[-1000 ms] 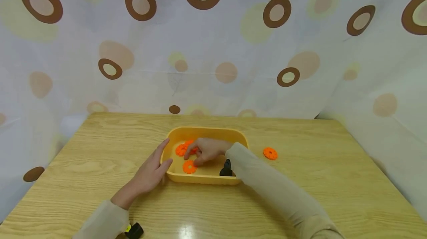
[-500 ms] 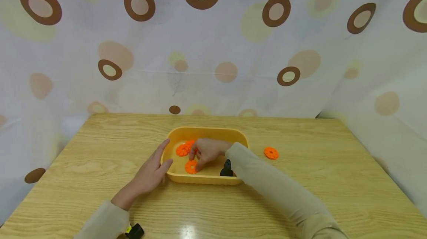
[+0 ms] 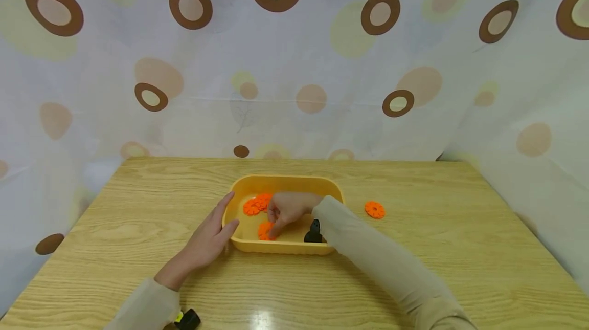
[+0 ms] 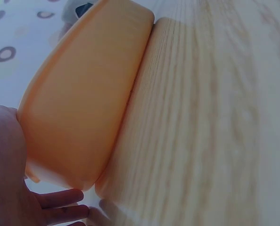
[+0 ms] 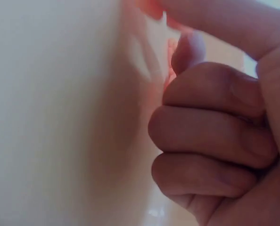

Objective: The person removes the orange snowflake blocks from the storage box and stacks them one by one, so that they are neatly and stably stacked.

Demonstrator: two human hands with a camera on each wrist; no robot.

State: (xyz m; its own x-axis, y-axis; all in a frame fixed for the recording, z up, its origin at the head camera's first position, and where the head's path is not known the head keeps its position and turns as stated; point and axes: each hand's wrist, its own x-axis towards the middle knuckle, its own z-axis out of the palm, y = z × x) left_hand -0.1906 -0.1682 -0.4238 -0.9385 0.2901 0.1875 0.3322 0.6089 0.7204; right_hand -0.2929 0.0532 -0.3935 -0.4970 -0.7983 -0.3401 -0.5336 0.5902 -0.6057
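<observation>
My left hand (image 3: 208,238) rests against the left end of a yellow-orange plastic bin (image 3: 282,248), its fingers fairly straight along the rim. The left wrist view shows its fingers (image 4: 60,200) below the bin's outer wall. Inside the bin, my right hand (image 3: 291,207) has its fingers curled, with the thumb on the right edge of an orange notched building disc (image 3: 264,231). The index fingertip (image 5: 189,52) is close to orange plastic in the right wrist view; the exact contact is blurred. Several similar orange discs (image 3: 255,205) lie overlapping at the bin's back left.
A small black object (image 3: 314,233) with a rounded base stands in the bin's front right, beside the right sleeve. Another orange disc (image 3: 375,210) lies on the wooden table (image 3: 414,181) right of the bin. A black-and-yellow object (image 3: 187,319) lies by the left sleeve.
The right hand's fingers have curled in tighter around the near disc, which has slid slightly to the right under the thumb. The left hand and bin have stayed in place.
</observation>
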